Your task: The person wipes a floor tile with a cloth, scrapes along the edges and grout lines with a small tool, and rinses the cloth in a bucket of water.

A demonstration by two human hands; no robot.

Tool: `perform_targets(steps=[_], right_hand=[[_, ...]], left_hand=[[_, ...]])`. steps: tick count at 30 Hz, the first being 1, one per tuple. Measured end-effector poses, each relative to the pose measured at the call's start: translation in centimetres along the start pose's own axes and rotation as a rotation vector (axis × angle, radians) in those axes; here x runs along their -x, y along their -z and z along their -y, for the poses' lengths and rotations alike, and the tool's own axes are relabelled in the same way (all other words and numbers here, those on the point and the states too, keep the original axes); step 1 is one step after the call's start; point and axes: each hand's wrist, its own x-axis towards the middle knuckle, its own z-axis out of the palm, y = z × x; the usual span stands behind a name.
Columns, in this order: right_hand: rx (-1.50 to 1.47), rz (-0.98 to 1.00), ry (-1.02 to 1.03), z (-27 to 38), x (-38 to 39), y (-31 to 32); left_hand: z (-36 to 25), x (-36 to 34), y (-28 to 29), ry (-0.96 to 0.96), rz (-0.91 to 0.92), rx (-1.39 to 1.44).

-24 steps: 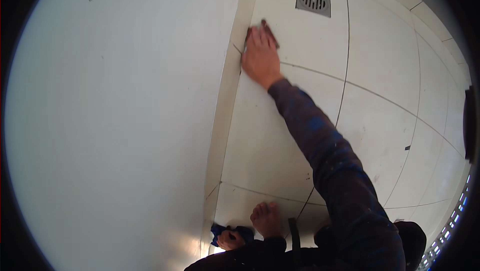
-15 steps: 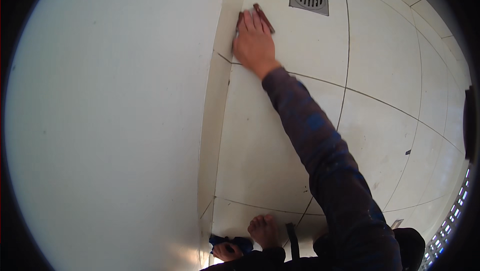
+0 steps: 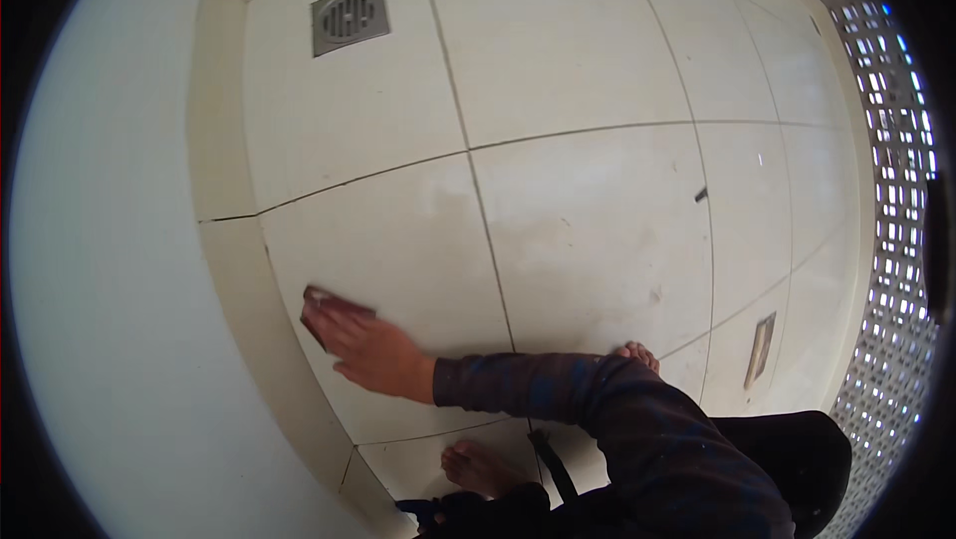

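My right hand [image 3: 383,358] lies on a cream floor tile, close to the skirting along the left wall. Its fingers are pressed down over a reddish-brown flat pad [image 3: 317,300], whose far and left edges stick out from under them. Whether the pad is sandpaper or cloth is unclear. The right forearm, in a dark patterned sleeve, reaches across from the lower right. At the bottom edge, beside dark clothing, a small piece of a dark blue item [image 3: 422,510] shows. No part of my left hand can be made out there.
A square metal floor drain [image 3: 349,18] is set in the far left tile. Cream skirting [image 3: 221,141] runs along the pale wall. A small brown-and-pale strip [image 3: 760,350] and a dark chip [image 3: 701,195] lie to the right. Perforated screening [image 3: 896,141] borders the right side. My bare feet [image 3: 478,467] are near.
My right hand has come nearer along the skirting with the pad, away from the drain. My view has swung right. The left hand, seen earlier by the dark blue item, no longer shows.
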Motion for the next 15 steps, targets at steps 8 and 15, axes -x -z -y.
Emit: perform_targets(steps=[8,15], right_hand=[[0.186,-0.163,-0.296,-7.9,9.2,8.2],[0.282,-0.139,-0.441,-14.4,24.3,17.0]], left_hand=[[6.3,-6.8,6.6,-0.106,-0.088,0.293],[0.7,-9.2,11.2,-0.325,-0.064,0.358]])
